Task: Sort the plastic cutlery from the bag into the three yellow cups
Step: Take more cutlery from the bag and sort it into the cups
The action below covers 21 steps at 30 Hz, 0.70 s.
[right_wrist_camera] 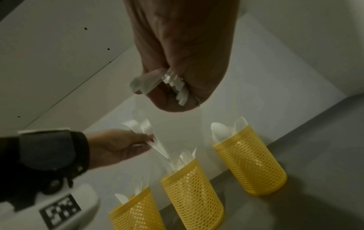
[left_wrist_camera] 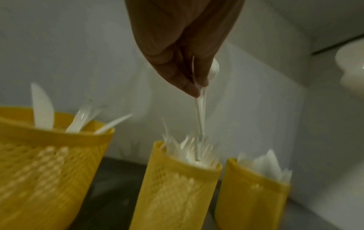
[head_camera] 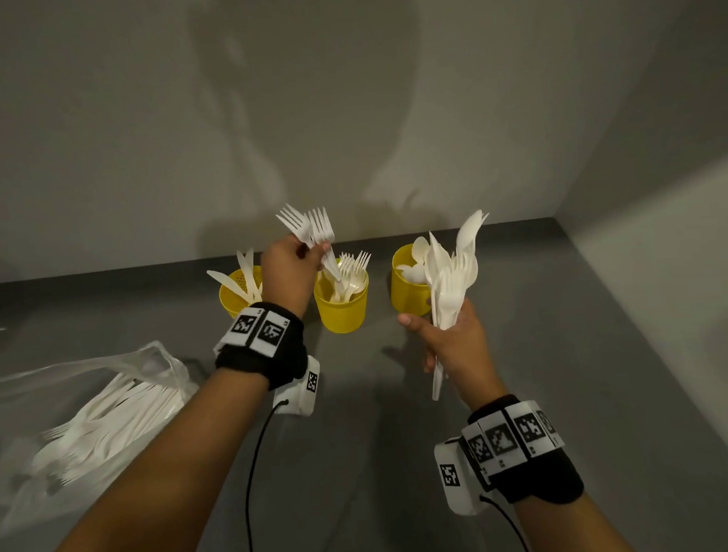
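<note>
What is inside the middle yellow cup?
The middle cup holds white forks, tines up. The left hand is lowering more forks in. The mesh wall hides the handle ends and the count.

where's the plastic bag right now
In the head view the plastic bag lies on the grey table at the near left, beside the left forearm, with cutlery inside.
</note>
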{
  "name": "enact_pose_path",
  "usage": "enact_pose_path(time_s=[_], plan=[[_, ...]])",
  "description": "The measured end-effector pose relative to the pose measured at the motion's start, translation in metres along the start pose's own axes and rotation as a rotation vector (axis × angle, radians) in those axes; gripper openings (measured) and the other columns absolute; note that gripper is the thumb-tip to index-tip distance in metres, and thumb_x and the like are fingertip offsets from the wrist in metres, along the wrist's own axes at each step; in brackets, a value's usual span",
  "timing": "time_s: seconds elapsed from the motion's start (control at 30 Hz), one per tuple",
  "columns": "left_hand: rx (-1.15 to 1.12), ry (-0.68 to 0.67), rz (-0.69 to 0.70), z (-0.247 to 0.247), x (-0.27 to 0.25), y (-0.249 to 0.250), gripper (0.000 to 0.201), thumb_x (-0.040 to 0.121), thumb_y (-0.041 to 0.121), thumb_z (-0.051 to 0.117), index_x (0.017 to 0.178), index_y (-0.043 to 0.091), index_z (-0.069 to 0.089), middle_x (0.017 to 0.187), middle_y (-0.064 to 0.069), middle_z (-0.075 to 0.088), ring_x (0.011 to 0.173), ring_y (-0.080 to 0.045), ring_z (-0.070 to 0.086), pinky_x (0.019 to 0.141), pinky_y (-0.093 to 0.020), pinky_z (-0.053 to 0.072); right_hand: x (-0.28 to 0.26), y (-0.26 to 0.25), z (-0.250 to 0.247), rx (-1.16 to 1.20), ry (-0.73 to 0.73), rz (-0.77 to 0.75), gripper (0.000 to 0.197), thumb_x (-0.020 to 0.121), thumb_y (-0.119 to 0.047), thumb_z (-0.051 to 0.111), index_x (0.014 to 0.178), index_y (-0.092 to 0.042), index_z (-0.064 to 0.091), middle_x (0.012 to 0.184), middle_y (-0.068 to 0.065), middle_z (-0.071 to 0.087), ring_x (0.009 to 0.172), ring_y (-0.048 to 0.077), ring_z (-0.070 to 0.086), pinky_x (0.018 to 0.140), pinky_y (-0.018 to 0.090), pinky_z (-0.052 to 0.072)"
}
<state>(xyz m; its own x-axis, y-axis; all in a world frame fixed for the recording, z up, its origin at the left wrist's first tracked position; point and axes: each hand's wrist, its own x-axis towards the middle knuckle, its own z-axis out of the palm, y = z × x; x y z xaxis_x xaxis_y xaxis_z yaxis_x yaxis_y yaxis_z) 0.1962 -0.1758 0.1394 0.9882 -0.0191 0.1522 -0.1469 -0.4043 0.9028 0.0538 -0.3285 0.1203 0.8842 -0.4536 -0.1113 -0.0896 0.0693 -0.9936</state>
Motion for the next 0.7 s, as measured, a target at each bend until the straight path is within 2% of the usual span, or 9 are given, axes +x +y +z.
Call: enact_pose_path(time_s=[0.13,0.23,0.37,0.43,0.47,0.53,0.6,0.67,0.7], plan=[[0.289,-0.17,-0.096,0.018,0.003,-0.024,0.025,0.076,0.017,0.07,0.089,-0.005,0.066,0.091,-0.023,0.068,0.089,-0.035,0.063,0.068,-0.03,0.04,0.003,-0.001,0.003,0.015,-0.023,-0.011,0.054,0.071,-0.012,0.078,0.116,-0.009,0.049,0.067,0.009,0.051,0.032,0.01,0.041,0.035,0.021,0.04],[0.271,-0.258,-0.155,0.021,0.002,-0.03,0.046,0.07,0.013,0.076,0.111,-0.003,0.061,0.107,-0.019,0.066,0.1,-0.032,0.062,0.083,-0.03,0.043,0.005,0.001,0.004,-0.012,-0.025,0.002,0.054,0.07,-0.015,0.079,0.115,-0.012,0.049,0.068,0.01,0.052,0.033,0.011,0.042,0.036,0.022,0.042],[0.279,-0.232,-0.101,0.012,0.001,-0.025,0.068,0.064,0.011,0.08,0.124,0.001,0.049,0.119,-0.019,0.058,0.104,-0.029,0.057,0.085,-0.03,0.043,0.005,0.001,0.007,-0.008,-0.018,0.01,0.056,0.069,-0.016,0.08,0.115,-0.012,0.049,0.07,0.014,0.051,0.033,0.011,0.042,0.036,0.023,0.041],[0.293,-0.165,-0.027,0.006,-0.006,-0.017,0.08,0.062,0.015,0.082,0.131,0.009,0.043,0.128,-0.019,0.049,0.112,-0.029,0.051,0.094,-0.034,0.042,0.005,-0.001,0.008,-0.013,-0.015,0.011,0.056,0.069,-0.014,0.08,0.114,-0.01,0.048,0.067,0.013,0.051,0.032,0.011,0.042,0.035,0.022,0.041],[0.252,-0.129,0.006,0.002,-0.015,-0.009,0.079,0.063,0.016,0.081,0.132,0.014,0.043,0.13,-0.016,0.046,0.112,-0.027,0.05,0.098,-0.035,0.042,0.005,-0.001,0.009,-0.022,-0.012,0.011,0.056,0.068,-0.013,0.081,0.114,-0.01,0.048,0.067,0.012,0.051,0.032,0.011,0.042,0.035,0.022,0.041],[0.1,-0.113,0.069,0.0,-0.038,0.01,0.052,0.07,0.018,0.076,0.118,0.022,0.056,0.12,-0.006,0.053,0.094,-0.013,0.053,0.087,-0.032,0.047,0.004,-0.001,0.01,-0.032,0.003,0.002,0.057,0.068,-0.011,0.081,0.115,-0.009,0.048,0.069,0.015,0.052,0.034,0.009,0.044,0.034,0.023,0.041],[-0.018,-0.231,0.067,0.003,-0.067,0.03,0.024,0.073,0.023,0.074,0.095,0.025,0.065,0.099,0.008,0.062,0.076,0.002,0.05,0.071,-0.019,0.044,0.004,0.001,0.012,-0.059,0.024,-0.007,0.052,0.071,-0.009,0.077,0.115,-0.009,0.049,0.073,0.015,0.053,0.041,0.011,0.05,0.034,0.022,0.041],[-0.048,-0.368,0.038,0.01,-0.089,0.039,0.02,0.07,0.027,0.076,0.088,0.024,0.068,0.085,0.016,0.06,0.071,0.009,0.049,0.064,-0.005,0.037,0.001,0.002,0.018,-0.067,0.053,-0.006,0.034,0.08,-0.013,0.066,0.111,-0.013,0.051,0.075,0.011,0.054,0.053,0.017,0.053,0.036,0.021,0.041],[-0.049,-0.408,0.037,0.015,-0.096,0.04,0.023,0.067,0.029,0.078,0.088,0.024,0.069,0.083,0.016,0.06,0.07,0.012,0.049,0.063,-0.003,0.036,0.001,0.001,0.02,-0.026,0.079,0.011,0.018,0.085,-0.019,0.057,0.102,-0.016,0.053,0.073,0.009,0.053,0.055,0.017,0.053,0.037,0.021,0.039]])
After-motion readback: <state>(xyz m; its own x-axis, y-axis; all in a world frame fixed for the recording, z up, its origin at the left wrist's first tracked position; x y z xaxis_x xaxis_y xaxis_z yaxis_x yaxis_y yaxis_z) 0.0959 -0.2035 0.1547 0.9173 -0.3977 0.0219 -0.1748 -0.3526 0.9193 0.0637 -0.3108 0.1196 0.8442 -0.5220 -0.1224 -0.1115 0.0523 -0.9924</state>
